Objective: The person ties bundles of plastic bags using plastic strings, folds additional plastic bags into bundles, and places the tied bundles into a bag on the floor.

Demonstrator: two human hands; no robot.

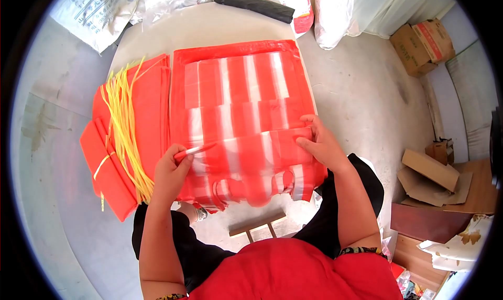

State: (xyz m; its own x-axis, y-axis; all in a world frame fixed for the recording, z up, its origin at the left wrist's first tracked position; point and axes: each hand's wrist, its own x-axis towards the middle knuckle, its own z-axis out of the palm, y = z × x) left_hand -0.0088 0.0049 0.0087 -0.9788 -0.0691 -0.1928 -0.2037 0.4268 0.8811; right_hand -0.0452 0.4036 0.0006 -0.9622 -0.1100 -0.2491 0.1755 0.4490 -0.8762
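Note:
Red-and-white striped plastic bags [238, 116] lie stacked and overlapping on the table, their handle ends hanging over the near edge. My left hand [173, 166] pinches the left edge of the top bag, where a fold sticks up between thumb and fingers. At the right edge, my right hand [322, 145] grips the same bag, with the thumb on top and the fingers curled at its far side. Beneath the bags is a larger red sheet [236, 49]. The near part of the top bag is slightly blurred.
Left of the bags are red sheets [152, 103], a bunch of yellow ties [123, 124] and a tied red bundle [110, 169]. A black roll [255, 7] lies at the back. Cardboard boxes [423, 46] stand on the right, with an open carton [435, 179] nearer.

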